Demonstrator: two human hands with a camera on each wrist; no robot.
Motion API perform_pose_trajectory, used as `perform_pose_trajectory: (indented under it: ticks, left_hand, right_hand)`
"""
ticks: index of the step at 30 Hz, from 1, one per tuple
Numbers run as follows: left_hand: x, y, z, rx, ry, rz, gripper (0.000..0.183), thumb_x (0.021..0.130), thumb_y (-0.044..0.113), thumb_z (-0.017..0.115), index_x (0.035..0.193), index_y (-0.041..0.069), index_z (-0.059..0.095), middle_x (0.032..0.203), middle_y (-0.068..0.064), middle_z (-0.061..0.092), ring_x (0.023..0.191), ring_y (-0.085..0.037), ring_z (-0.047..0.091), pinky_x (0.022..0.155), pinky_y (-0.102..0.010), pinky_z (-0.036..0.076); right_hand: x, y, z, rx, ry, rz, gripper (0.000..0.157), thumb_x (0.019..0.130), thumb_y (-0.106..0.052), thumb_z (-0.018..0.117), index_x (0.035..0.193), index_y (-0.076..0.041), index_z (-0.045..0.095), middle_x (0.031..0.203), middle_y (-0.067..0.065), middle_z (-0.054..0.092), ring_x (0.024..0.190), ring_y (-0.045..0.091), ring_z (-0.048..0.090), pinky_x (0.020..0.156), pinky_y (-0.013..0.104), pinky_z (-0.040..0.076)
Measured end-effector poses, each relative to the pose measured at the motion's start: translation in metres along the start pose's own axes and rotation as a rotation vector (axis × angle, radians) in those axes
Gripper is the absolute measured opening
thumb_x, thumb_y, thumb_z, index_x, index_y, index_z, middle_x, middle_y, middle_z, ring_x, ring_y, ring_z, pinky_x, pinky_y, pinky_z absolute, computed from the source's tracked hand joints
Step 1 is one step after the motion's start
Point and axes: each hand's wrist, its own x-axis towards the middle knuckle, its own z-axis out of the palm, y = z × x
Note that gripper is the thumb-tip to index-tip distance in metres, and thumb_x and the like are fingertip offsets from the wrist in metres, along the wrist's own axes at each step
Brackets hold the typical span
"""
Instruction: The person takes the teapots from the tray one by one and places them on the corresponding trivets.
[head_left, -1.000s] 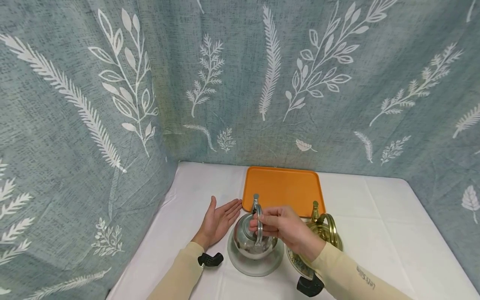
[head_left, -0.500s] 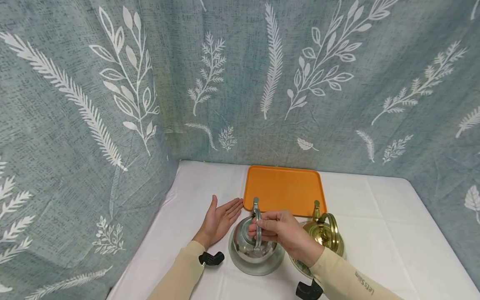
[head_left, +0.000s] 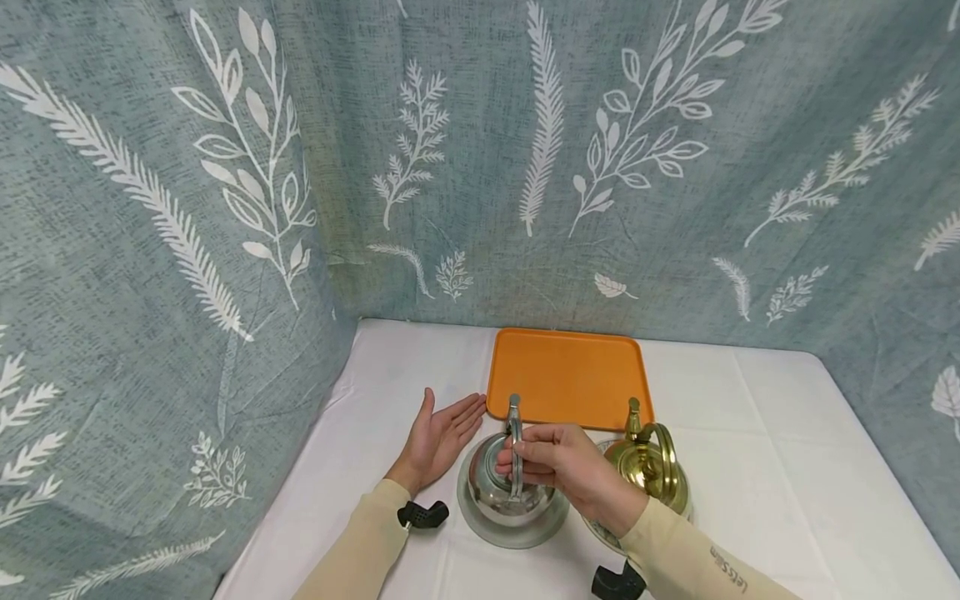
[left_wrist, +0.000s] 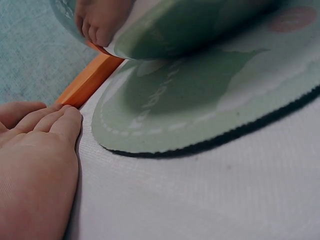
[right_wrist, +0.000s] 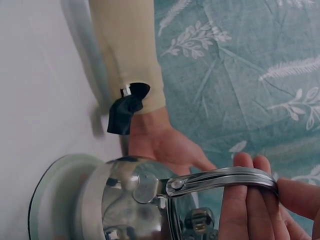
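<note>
A silver kettle (head_left: 498,492) sits low over a round pale-green mat (head_left: 480,533); in the left wrist view its shiny underside (left_wrist: 200,30) hangs close over the mat's printed face. My right hand (head_left: 566,467) holds the kettle's arched handle (right_wrist: 225,180), with fingers passed under it and the thumb against it. On the kettle's left, my left hand (head_left: 438,446) stands on its edge on the white cloth, fingers straight, palm toward the kettle. Its fingertips reach the near left corner of an orange tray (head_left: 566,379).
A brass kettle (head_left: 648,471) stands on a patterned round mat (head_left: 603,533) at the right, partly behind my right wrist. White cloth (head_left: 750,433) covers the table. A blue-green leaf-print curtain (head_left: 480,167) rises behind and at both sides.
The silver kettle, in my right hand's grip, has moved slightly down and nearer over the green mat, then stayed about still. My left hand has kept its place.
</note>
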Motion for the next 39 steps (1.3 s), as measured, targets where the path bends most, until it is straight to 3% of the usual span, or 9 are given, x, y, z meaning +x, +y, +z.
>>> perform_pose_trajectory:
  ticks: [30,35,39]
  left_hand:
    - [0.003,-0.001,-0.004,0.028,-0.012,-0.008,0.106,0.108,0.076,0.013,0.169,-0.01,0.01,0.178,-0.024,0.011,0.166,-0.034,0.01,0.134,-0.037,0.016]
    - [0.003,0.001,-0.008,0.023,-0.024,-0.016,0.106,0.108,0.077,0.014,0.169,-0.01,0.008,0.178,-0.024,0.009,0.166,-0.034,0.008,0.134,-0.036,0.016]
    - [-0.008,0.007,-0.011,0.014,-0.03,-0.009,0.105,0.108,0.076,0.011,0.169,-0.009,0.006,0.179,-0.024,0.006,0.166,-0.034,0.006,0.134,-0.036,0.014]
  right_hand:
    - [-0.005,0.009,0.01,0.02,0.027,-0.03,0.036,0.109,-0.011,0.063,0.128,0.019,0.067,0.111,0.019,0.08,0.105,0.026,0.078,0.101,0.043,0.062]
    - [-0.007,0.01,0.009,-0.011,0.109,-0.032,0.038,0.11,-0.016,0.064,0.129,0.016,0.069,0.11,0.018,0.079,0.104,0.025,0.078,0.1,0.043,0.063]
    - [-0.01,0.009,0.007,-0.048,0.174,-0.055,0.041,0.108,-0.018,0.065,0.132,0.015,0.067,0.117,0.021,0.077,0.11,0.029,0.076,0.103,0.043,0.061]
